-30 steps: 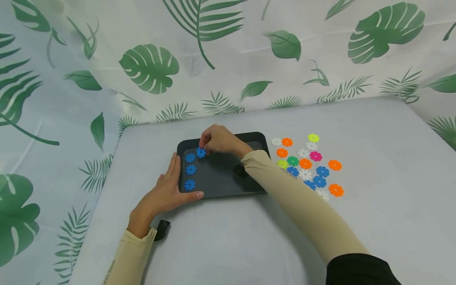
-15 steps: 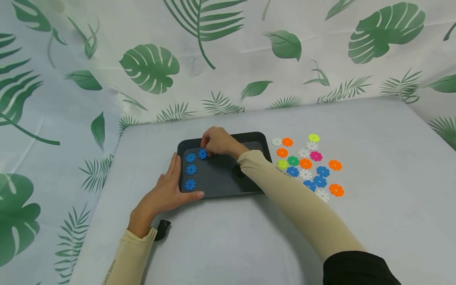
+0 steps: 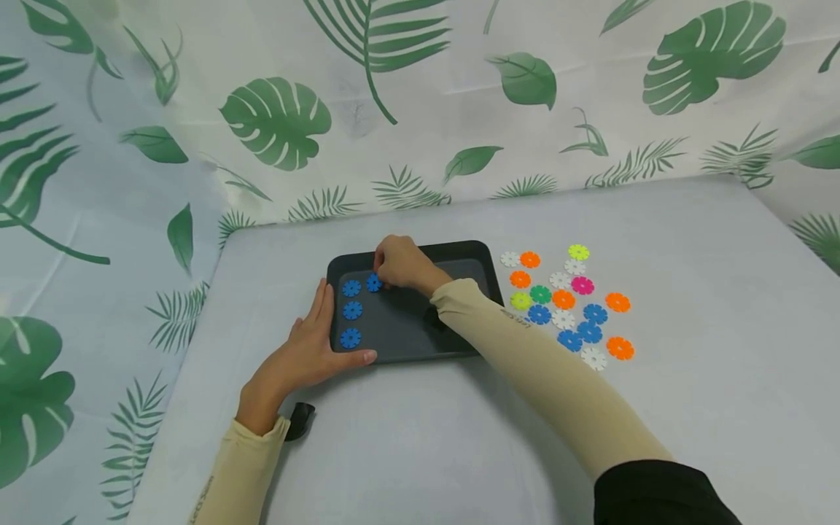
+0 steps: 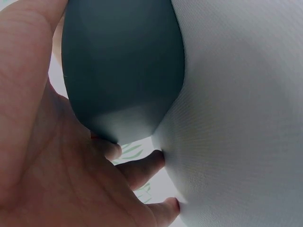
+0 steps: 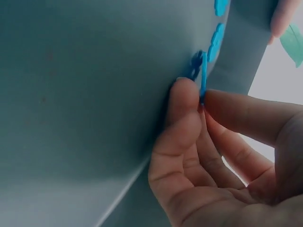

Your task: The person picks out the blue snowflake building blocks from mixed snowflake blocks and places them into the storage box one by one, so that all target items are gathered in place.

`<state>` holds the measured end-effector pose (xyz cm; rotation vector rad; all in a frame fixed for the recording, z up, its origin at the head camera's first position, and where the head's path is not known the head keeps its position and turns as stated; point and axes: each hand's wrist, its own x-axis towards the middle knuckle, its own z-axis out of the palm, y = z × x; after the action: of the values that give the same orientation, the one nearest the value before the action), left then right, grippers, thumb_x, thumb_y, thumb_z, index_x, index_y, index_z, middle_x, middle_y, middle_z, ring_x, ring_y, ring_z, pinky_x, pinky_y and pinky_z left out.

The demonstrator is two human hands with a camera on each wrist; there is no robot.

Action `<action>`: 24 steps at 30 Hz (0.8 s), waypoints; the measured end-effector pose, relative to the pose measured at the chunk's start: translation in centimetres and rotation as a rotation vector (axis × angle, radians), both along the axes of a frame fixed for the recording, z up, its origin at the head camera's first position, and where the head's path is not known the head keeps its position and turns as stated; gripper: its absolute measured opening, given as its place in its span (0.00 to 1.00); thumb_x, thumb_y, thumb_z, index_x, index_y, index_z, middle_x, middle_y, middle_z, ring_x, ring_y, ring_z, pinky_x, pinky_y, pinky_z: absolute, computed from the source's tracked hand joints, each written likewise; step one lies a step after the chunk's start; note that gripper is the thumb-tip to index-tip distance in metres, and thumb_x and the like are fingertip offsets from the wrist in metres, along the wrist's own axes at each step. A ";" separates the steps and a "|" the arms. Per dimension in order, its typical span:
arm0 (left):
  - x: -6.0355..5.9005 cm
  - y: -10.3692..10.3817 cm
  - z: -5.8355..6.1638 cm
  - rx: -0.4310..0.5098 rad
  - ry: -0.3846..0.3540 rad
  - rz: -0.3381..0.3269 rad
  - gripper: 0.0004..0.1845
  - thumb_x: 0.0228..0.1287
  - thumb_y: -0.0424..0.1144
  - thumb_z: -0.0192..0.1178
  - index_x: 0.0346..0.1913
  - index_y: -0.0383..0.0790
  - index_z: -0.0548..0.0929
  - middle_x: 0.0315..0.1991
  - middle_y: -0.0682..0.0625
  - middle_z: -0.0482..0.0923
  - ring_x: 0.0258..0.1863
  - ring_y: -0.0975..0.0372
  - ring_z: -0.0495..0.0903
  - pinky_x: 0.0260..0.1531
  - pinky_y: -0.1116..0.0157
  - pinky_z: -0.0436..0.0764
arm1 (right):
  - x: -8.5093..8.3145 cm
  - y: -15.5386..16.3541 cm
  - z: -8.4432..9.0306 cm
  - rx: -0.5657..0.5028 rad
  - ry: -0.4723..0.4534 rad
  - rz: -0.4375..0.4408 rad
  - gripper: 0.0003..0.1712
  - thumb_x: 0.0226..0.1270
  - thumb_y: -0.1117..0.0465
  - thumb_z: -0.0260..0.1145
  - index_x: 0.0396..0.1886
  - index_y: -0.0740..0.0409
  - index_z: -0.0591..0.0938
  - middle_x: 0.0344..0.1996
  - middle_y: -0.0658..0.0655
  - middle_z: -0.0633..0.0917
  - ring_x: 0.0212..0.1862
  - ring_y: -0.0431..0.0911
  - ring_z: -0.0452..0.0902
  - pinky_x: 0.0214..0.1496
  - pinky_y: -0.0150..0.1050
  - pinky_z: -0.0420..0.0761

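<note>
Three blue discs (image 3: 351,310) lay in dark tray (image 3: 420,343). Right hand (image 3: 402,265) pinched fourth blue disc (image 3: 374,283), fingers (image 5: 182,101) clasped. Left hand (image 3: 303,357) lay relaxed, flat against tray corner. Blue ones remained in pile (image 3: 567,302) on worktop (image 3: 689,292).

Small dark print on right sleeve (image 3: 515,319) and along left sleeve (image 3: 206,496), both too small and blurred to read. No other text, labels, brands, numbers or signs legible anywhere.
</note>
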<state>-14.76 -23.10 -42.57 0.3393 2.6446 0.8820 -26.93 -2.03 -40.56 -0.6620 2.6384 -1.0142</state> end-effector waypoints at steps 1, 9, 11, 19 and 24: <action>0.0 0.0 0.0 -0.001 0.001 0.000 0.75 0.62 0.71 0.69 0.85 0.34 0.27 0.86 0.43 0.18 0.85 0.39 0.36 0.75 0.29 0.39 | 0.0 0.0 0.0 0.007 0.003 0.001 0.11 0.68 0.77 0.62 0.34 0.67 0.89 0.27 0.59 0.88 0.26 0.44 0.82 0.32 0.37 0.79; -0.1 0.0 0.0 0.001 0.004 -0.006 0.74 0.62 0.70 0.70 0.85 0.34 0.27 0.86 0.42 0.19 0.85 0.40 0.36 0.75 0.29 0.40 | 0.2 0.1 0.2 0.085 0.038 0.013 0.13 0.69 0.76 0.62 0.27 0.65 0.88 0.21 0.56 0.85 0.23 0.43 0.75 0.30 0.37 0.76; 0.0 0.1 0.1 0.001 0.005 -0.006 0.74 0.63 0.70 0.70 0.85 0.33 0.28 0.86 0.42 0.19 0.85 0.40 0.36 0.75 0.29 0.40 | 0.3 0.2 0.3 0.101 0.049 0.015 0.12 0.68 0.75 0.62 0.28 0.65 0.88 0.23 0.56 0.85 0.24 0.44 0.74 0.30 0.38 0.75; 0.1 0.3 0.3 -0.002 -0.006 0.001 0.74 0.63 0.69 0.70 0.85 0.34 0.27 0.86 0.43 0.18 0.85 0.40 0.35 0.76 0.30 0.39 | 0.6 1.1 0.8 0.090 0.063 0.026 0.09 0.75 0.70 0.64 0.38 0.67 0.90 0.33 0.60 0.89 0.29 0.46 0.78 0.36 0.41 0.79; 0.1 0.3 0.2 -0.003 -0.009 0.001 0.75 0.63 0.70 0.70 0.85 0.34 0.26 0.86 0.43 0.18 0.85 0.39 0.35 0.76 0.30 0.38 | 0.9 2.2 2.2 0.008 0.077 0.058 0.11 0.81 0.62 0.65 0.47 0.65 0.90 0.42 0.60 0.89 0.39 0.50 0.83 0.45 0.45 0.83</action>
<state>-14.61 -22.81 -42.33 0.3320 2.6379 0.8780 -26.02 0.15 -38.35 -0.7858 2.6705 -0.9806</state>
